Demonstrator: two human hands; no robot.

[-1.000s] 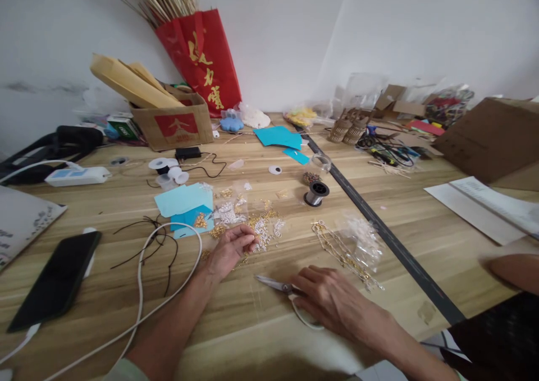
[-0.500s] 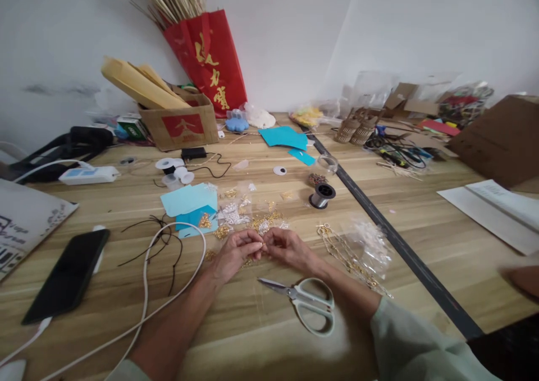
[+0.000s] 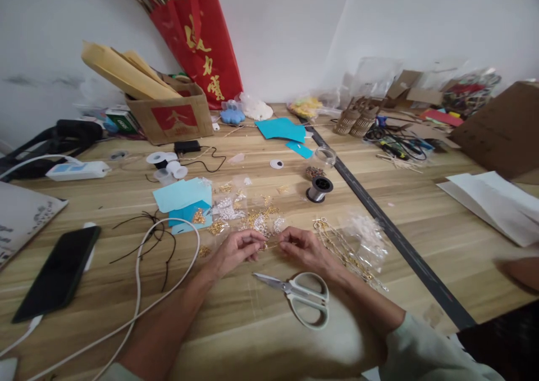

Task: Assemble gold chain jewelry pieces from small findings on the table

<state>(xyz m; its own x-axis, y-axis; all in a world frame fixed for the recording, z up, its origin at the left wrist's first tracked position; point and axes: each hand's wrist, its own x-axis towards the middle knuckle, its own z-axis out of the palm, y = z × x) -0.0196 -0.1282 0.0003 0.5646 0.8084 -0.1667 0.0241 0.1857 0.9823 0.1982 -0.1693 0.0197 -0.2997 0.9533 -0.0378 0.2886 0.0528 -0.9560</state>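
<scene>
A thin gold-coloured strand (image 3: 272, 246) spans the short gap between my hands; whether it is chain or wire is too small to tell. My left hand (image 3: 236, 250) pinches its left end near a small bead-like piece. Thumb and fingertips of my right hand (image 3: 305, 248) are closed on the other end. Just beyond the fingers lie loose gold and silver beads (image 3: 261, 218). Scissors (image 3: 297, 294) with pale handles rest below my hands, blades partly apart. To the right are gold chains (image 3: 337, 246) beside a clear plastic bag (image 3: 366, 238).
A wire spool (image 3: 319, 189) stands past my right hand. Blue paper sheets (image 3: 182, 194), a white cable (image 3: 138, 280) and a phone (image 3: 59, 271) lie left. A dark strip (image 3: 379, 218) crosses the table. Another person's arm (image 3: 522, 273) shows at the right edge.
My hands have moved apart, the right one rightward, and the gold-coloured strand now shows stretched between them. The view has shifted slightly. White papers at the right have been lifted or bent.
</scene>
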